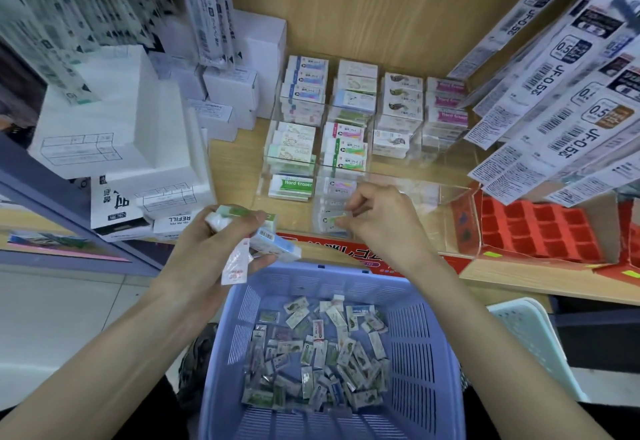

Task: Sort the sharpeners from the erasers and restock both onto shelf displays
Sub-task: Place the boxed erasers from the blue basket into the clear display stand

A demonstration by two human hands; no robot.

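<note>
My left hand (214,245) grips a bundle of wrapped erasers (273,244) above the far left rim of the blue basket (422,363); a white wrapper dangles from it. My right hand (381,221) pinches a wrapped eraser (334,219) with a green stripe and holds it on the front stack of the clear acrylic display (450,204). The display's tiers hold rows of boxed erasers (304,93). Several loose wrapped erasers (311,356) lie in a heap on the basket's floor.
White boxes (114,117) and refill packs are stacked on the wooden shelf at the left. Hanging pen refill packs (568,93) crowd the upper right. A red compartment tray (540,228) sits to the right of the display. A pale teal basket (530,339) stands right of the blue one.
</note>
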